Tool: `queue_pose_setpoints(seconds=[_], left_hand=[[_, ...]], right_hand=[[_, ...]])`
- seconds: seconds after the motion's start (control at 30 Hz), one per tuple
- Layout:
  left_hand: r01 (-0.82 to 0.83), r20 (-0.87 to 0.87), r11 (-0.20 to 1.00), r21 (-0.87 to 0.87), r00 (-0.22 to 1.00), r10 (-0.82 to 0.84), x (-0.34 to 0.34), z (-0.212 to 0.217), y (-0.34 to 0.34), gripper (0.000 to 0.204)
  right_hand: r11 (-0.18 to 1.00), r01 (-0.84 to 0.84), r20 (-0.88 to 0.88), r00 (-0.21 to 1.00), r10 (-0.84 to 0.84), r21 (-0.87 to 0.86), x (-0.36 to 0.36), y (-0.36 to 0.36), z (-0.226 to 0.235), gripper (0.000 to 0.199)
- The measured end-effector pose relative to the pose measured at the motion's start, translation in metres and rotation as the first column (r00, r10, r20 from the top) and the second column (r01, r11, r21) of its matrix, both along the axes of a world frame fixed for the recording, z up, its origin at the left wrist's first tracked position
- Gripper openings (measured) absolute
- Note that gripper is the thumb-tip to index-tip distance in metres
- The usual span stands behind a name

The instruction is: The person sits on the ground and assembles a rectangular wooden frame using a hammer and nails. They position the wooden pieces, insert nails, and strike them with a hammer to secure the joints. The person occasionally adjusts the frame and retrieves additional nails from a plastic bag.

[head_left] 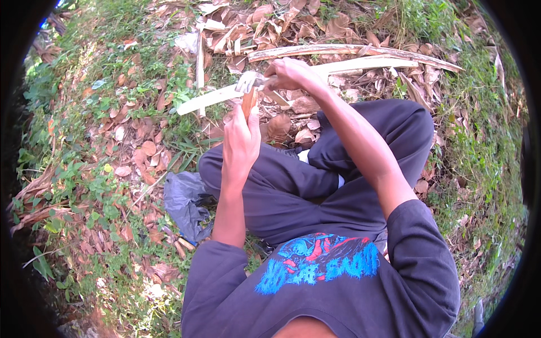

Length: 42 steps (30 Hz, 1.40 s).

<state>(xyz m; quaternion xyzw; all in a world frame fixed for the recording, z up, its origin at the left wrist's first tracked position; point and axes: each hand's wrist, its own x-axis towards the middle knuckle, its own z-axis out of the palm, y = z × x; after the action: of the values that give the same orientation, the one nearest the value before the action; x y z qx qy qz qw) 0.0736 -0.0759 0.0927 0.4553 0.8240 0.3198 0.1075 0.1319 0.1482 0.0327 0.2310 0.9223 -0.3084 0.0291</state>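
Seated with legs in dark trousers (315, 180) crossed, the person raises the left hand (240, 143), fingers wrapped around a short brown stick (248, 103) held upright. Just beyond, the right hand (290, 74) is closed on a knife (252, 81) whose blade meets the stick's top. Farther off, pale split stalks (349, 56) lie among dry leaves (270, 25).

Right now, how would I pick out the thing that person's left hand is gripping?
Start at the dark trousers of the seated person, then follow the left hand upward. It grips a short reddish-brown wooden piece, upright, unlike the long pale strips lying on the leaves.
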Motion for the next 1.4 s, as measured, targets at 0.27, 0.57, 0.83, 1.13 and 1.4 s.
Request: queue_pose_setpoints(seconds=[0.27, 0.57, 0.83, 1.13, 1.4], left_hand=[[-0.012, -0.047, 0.982, 0.188, 0.999, 0.021, 0.009, 0.032, 0.0, 0.037], [-0.041, -0.019, 0.984, 0.173, 0.999, 0.045, -0.003, -0.002, -0.012, 0.039], [-0.166, 0.077, 0.955, 0.247, 0.986, 0.151, -0.044, -0.035, -0.012, 0.034], [-0.202, 0.219, 0.939, 0.278, 0.965, 0.143, -0.047, -0.041, 0.002, 0.036], [-0.05, 0.101, 0.972, 0.231, 0.994, 0.027, -0.028, -0.033, -0.012, 0.047]], right_hand=[[0.999, 0.029, 0.021, 0.999, -0.028, -0.035, 0.005, 0.003, 0.001, 0.053], [0.986, 0.004, -0.272, 0.961, 0.042, 0.166, 0.01, -0.005, -0.015, 0.046], [0.981, -0.14, -0.403, 0.896, 0.184, 0.136, 0.005, -0.002, -0.007, 0.027], [0.984, 0.039, -0.438, 0.898, 0.041, 0.172, 0.003, -0.016, -0.013, 0.024], [0.989, -0.035, -0.387, 0.918, 0.088, 0.143, 0.008, -0.01, -0.013, 0.021]])
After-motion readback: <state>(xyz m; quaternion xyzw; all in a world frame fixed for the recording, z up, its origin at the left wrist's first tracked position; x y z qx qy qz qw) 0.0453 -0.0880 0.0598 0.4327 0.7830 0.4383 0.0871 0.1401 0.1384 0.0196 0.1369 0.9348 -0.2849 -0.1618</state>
